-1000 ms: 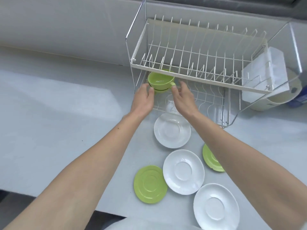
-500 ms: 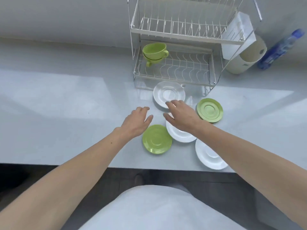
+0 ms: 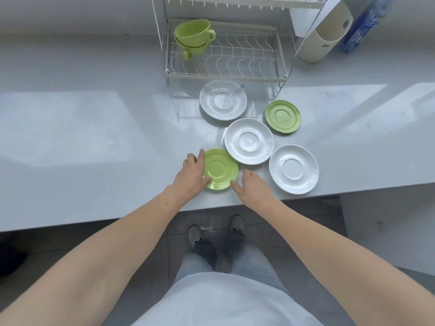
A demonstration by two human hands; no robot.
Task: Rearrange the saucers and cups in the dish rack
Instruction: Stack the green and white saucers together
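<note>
Two stacked green cups [image 3: 194, 35] sit at the left end of the lower shelf of the wire dish rack [image 3: 281, 77]. On the counter before the rack lie three white saucers [image 3: 223, 100] [image 3: 249, 141] [image 3: 293, 168] and a green saucer [image 3: 283, 116]. Another green saucer [image 3: 221, 168] lies near the counter's front edge. My left hand [image 3: 191, 176] rests on its left rim, fingers spread. My right hand [image 3: 253, 187] touches its right edge with the thumb, holding nothing.
A cream cylindrical holder [image 3: 326, 36] and a blue bottle [image 3: 363, 24] stand right of the rack. A white plastic caddy [image 3: 303, 17] hangs on the rack's right side. The grey counter [image 3: 82, 137] stretches to the left; its front edge runs just below my hands.
Both hands left the green cups in the rack and came back down to the near green saucer. My view tilted down and away from the rack.
</note>
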